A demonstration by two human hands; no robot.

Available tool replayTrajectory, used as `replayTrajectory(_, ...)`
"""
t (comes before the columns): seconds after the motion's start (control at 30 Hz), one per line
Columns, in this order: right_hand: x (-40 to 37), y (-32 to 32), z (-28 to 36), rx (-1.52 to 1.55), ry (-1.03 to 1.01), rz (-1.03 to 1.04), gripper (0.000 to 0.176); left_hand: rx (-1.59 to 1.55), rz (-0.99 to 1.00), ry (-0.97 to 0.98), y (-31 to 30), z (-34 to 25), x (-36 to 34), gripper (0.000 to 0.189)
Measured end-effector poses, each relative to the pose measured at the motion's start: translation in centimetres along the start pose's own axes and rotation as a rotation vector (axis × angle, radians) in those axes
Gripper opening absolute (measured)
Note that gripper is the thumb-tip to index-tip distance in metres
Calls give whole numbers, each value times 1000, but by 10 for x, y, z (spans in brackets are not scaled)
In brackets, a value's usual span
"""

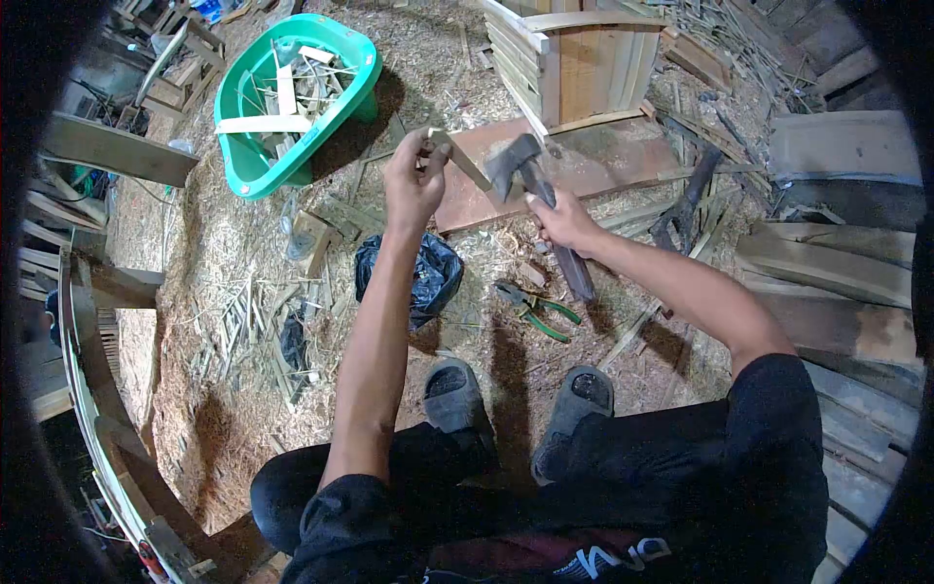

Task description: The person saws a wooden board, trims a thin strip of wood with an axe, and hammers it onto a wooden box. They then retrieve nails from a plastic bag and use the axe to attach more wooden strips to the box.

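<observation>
Green basin (362, 73): rim near the left hand (413, 185).
Left hand: grasps the wood strip (465, 164) by its upper end.
Wood strip: pale, narrow, slanting above a reddish board (613, 161).
Hatchet (535, 180): blade just beside the strip's lower end, contact unclear.
Right hand (567, 224): wrapped around the handle.
Shirt (705, 545): white lettering, not legible.

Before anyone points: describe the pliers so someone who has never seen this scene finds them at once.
Start at the big green tub, upper left, then go down and right to the black plastic bag. Just right of it, below the right hand gripping a hatchet, lie the pliers. Their splayed green handles set them apart from the pale wood scraps around them.
</observation>
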State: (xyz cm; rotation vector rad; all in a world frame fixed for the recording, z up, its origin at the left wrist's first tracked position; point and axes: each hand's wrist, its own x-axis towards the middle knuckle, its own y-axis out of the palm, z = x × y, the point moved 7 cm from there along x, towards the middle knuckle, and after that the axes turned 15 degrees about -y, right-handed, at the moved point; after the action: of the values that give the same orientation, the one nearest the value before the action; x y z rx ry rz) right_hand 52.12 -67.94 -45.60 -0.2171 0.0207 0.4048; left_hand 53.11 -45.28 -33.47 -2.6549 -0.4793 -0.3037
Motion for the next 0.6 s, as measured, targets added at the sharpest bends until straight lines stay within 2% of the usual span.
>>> replayTrajectory(0.1, -1, -7, -17, 45, 52, 68, 24, 1, 6, 38, 7, -7, 3, 21)
replayTrajectory(0.13, 0, -9, -16, 17, 35, 97, 29, 6, 7, 32, 7, -7, 3, 22)
replayTrajectory(0.23, -8, -2, 5, 262, 6, -59, 29, 15, 17, -78, 2, 12, 5, 22)
replayTrajectory(0.27, -5, 2, -6, 125, -60, 10, 28, 30, 10, -91, 0, 18, 5, 22)
replayTrajectory(0.37, -1, -6, -26, -36, 79, 6, 31, 2, 60, -63, 4, 10, 6, 22)
replayTrajectory(0.4, 0, -11, -26, 90, 272, 14, 29, -39, 75, -58, 12, 5, 7, 22)
replayTrajectory(0.5, 11, -32, -14, -136, 149, 90, 31, -60, 117, -64, 31, 12, 7, 20)
replayTrajectory(0.6, 8, -55, 24, -408, -158, -10, 30, -87, 157, -102, 47, 35, 2, 22)
